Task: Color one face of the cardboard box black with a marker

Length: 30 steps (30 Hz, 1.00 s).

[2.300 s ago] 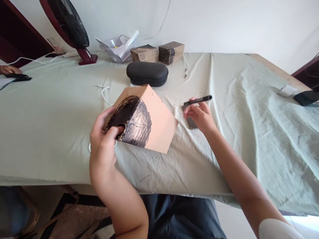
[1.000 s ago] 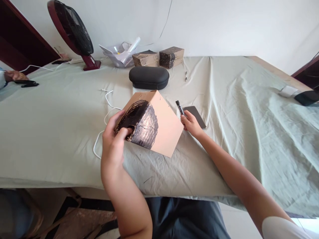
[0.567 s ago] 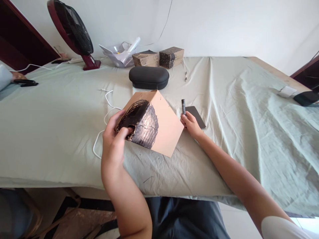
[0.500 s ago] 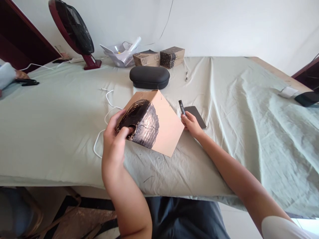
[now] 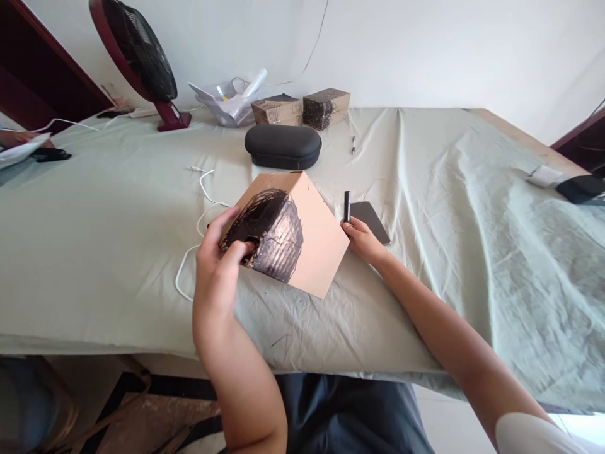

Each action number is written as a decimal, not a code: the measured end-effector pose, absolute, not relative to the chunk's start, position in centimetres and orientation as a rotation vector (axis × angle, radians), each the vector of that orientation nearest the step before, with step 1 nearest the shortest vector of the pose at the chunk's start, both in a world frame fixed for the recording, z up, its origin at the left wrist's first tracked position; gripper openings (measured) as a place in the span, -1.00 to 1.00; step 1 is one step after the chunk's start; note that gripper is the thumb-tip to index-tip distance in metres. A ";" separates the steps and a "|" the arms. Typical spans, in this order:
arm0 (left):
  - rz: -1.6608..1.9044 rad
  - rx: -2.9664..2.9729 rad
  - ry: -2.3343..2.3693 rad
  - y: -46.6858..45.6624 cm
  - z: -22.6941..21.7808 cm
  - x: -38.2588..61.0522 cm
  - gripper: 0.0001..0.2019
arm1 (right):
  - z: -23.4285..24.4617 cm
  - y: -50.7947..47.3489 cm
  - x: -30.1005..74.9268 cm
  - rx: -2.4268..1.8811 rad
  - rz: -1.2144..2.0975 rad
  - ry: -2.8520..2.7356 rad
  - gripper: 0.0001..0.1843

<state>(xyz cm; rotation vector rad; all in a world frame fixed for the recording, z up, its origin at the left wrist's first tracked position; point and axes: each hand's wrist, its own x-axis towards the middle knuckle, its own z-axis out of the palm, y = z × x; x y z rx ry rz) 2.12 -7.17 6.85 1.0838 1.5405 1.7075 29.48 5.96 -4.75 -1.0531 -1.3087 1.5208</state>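
A tan cardboard box (image 5: 312, 239), partly scribbled black on its near corner, rests tilted on the pale green tablecloth (image 5: 94, 239). My left hand (image 5: 218, 271) is closed on the blackened corner, thumb pressed onto the dark patch. My right hand (image 5: 363, 238) sits at the box's right edge, fingers pinched on a black marker (image 5: 346, 205) that points up and away. A dark phone (image 5: 373, 221) lies flat just beyond that hand.
A black oval case (image 5: 282, 145) lies behind the box, with two small scribbled boxes (image 5: 302, 108), a clear tub (image 5: 224, 101) and a fan (image 5: 142, 57) at the back. A white cable (image 5: 198, 221) curls left of the box. Another person's hand (image 5: 14, 137) shows at far left.
My right hand has come in from the open cloth to the box's right edge, and the marker has swung from lying sideways to pointing upright. The left hand stays on the box.
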 end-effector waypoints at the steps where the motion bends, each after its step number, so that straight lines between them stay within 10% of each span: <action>1: 1.697 1.088 1.547 -7.2 6.8 2.1 -0.44 | -4.6 6.0 29.5 -1.048 1.527 -1.296 -0.52; 19: 1.734 1.081 1.501 -7.2 6.7 2.1 -0.45 | -3.7 6.1 29.1 -0.991 1.082 -1.477 -0.57; 30: 1.603 1.299 1.724 -8.1 7.0 3.5 -0.41 | 11.4 -1.6 27.2 -0.416 0.628 -1.637 -0.83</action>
